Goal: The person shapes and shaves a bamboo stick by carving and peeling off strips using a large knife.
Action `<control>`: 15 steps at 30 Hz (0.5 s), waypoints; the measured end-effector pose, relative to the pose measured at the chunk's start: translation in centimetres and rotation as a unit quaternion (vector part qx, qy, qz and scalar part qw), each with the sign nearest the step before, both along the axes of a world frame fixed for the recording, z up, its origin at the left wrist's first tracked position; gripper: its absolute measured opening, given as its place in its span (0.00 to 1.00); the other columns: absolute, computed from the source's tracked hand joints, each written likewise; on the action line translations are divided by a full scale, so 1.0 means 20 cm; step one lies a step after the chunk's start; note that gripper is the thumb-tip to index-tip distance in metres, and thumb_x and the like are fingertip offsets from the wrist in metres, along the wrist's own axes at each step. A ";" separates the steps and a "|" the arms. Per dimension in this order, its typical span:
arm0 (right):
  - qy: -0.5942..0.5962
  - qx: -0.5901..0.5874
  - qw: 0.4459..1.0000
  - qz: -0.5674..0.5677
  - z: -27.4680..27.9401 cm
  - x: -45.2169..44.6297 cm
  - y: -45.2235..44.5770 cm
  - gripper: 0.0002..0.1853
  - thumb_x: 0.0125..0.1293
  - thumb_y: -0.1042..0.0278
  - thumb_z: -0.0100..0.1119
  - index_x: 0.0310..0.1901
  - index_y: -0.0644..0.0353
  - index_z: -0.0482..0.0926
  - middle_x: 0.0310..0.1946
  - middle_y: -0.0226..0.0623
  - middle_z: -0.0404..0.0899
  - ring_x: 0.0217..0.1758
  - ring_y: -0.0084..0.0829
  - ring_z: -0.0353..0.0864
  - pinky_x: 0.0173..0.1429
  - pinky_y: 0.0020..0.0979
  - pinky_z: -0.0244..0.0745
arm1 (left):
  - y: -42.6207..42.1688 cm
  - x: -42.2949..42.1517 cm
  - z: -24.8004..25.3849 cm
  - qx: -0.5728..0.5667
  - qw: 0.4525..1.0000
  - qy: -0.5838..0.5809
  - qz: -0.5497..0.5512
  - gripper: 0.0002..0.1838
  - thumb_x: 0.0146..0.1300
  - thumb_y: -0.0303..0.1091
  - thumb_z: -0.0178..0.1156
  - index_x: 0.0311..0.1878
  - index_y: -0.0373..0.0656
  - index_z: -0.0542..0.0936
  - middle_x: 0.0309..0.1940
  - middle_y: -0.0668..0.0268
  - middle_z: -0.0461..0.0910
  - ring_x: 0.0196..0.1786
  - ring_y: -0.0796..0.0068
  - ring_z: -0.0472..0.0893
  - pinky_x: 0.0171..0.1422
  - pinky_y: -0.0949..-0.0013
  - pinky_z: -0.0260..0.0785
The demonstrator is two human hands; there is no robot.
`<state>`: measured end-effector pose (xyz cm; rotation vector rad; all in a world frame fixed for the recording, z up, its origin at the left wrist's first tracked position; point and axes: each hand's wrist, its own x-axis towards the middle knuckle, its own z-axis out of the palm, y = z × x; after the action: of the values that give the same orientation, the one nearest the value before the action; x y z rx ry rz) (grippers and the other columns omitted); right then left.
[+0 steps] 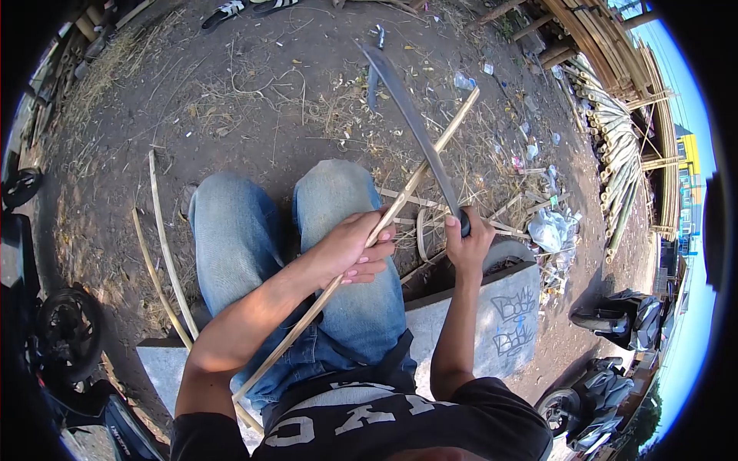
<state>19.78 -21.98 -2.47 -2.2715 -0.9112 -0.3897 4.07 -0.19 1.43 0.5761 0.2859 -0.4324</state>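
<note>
My left hand [357, 250] is wrapped round a long pale bamboo strip [307, 317], which slants from my lap up to the right past my knees. In my right hand [470, 240] is the dark handle of a long curved knife [411, 115], its blade pointing up and to the left. The blade crosses the strip above my hands; whether they touch I cannot tell. Both my hands are in front of my jeans-covered knees [338, 192], the right one further to the side.
Two pale strips [165, 238] lean at the left beside a grey slab [165, 369]. Another slab with graffiti [492, 323] is at my right. Plastic litter [550, 230], stacked bamboo poles [619, 161] and motorcycles [623, 319] stand further right. Shavings litter the ground; shoes [227, 11] show at the top.
</note>
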 end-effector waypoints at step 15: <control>0.019 -0.024 0.985 -0.168 -0.10 0.18 0.00 0.27 0.72 0.44 0.59 0.30 0.65 0.81 0.15 0.50 0.74 0.21 0.53 0.80 0.29 0.45 0.71 | -0.01 0.00 0.01 0.057 0.998 -0.025 -0.007 0.23 0.84 0.51 0.34 0.33 0.49 0.65 0.11 0.78 0.56 0.09 0.87 0.54 0.10 0.78 0.49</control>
<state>23.35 -21.91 -4.53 -2.4734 -0.5198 -0.4727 4.04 -0.39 1.72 0.7001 0.2591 -0.4164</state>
